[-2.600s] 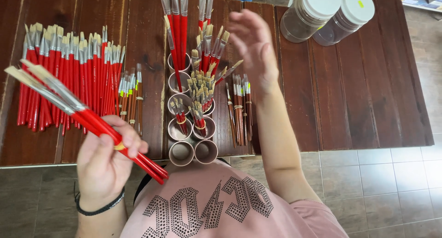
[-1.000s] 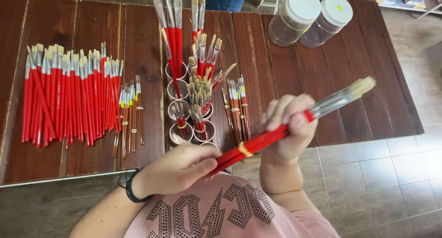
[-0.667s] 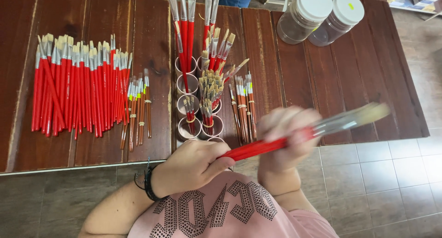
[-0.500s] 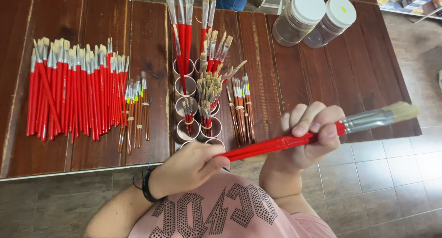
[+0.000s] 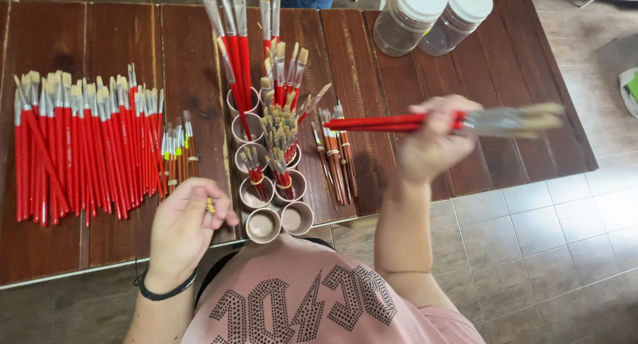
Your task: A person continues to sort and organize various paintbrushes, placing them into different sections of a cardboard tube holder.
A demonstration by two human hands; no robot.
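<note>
A dark wooden table (image 5: 518, 85) carries, at its left, a wide row of red-handled paintbrushes (image 5: 73, 151) lying side by side with pale bristles pointing away from the person, and just beside them a shorter row of small thin brushes (image 5: 176, 154) with brown and orange handles. The left hand (image 5: 186, 228), a black band (image 5: 163, 292) at its wrist, hovers over the table's near edge with fingers curled and the fingertips pinched on a small yellowish piece, too tiny to identify. At centre stands a cluster of cardboard tube holders (image 5: 269, 198), the far ones filled with upright brushes, the two nearest empty. Right of the tubes lie a few more thin brushes (image 5: 335, 154). The right hand (image 5: 432, 141) is raised above the table, fingers clamped around a bundle of long brushes (image 5: 452, 120) held level: glossy red handles point left toward the tubes, silver ferrules and flat tan bristles stick out to the right, blurred. At the far right corner of the table stand two clear plastic jars (image 5: 432, 15) with white lids, touching each other
</note>
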